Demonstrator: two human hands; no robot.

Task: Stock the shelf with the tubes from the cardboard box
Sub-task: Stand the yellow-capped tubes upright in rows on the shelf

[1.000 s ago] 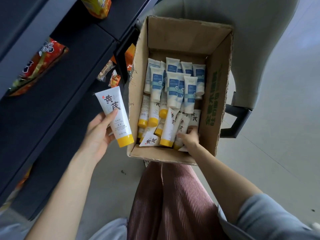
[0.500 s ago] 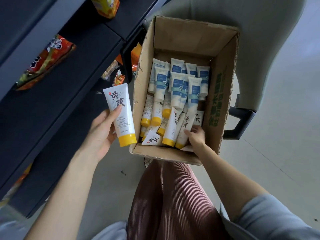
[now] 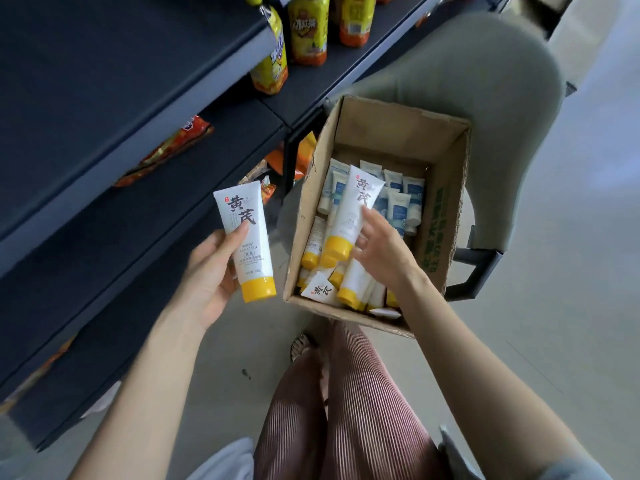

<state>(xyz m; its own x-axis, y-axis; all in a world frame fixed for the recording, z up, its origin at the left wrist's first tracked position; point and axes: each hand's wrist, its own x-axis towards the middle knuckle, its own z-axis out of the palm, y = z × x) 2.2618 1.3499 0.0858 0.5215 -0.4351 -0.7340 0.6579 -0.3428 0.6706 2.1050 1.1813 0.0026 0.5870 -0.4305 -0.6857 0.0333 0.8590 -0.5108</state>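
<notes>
At centre left of the frame, the left hand (image 3: 211, 271) is gripping a white plastic tube with a yellow cap (image 3: 246, 237) — thumb across its front, fingers curled behind — cap down, just beside the brown cardboard box (image 3: 306, 216). The right hand (image 3: 384, 252) is holding a second white yellow-capped tube (image 3: 350, 213) above the box's middle, fingers curled loosely round its lower half. More yellow-capped tubes (image 3: 356, 280) and blue-and-white tubes (image 3: 398, 204) are lying inside the box. The dark metal shelf (image 3: 104, 98) is filling the upper left — yellow snack bags (image 3: 308, 29) standing on it.
</notes>
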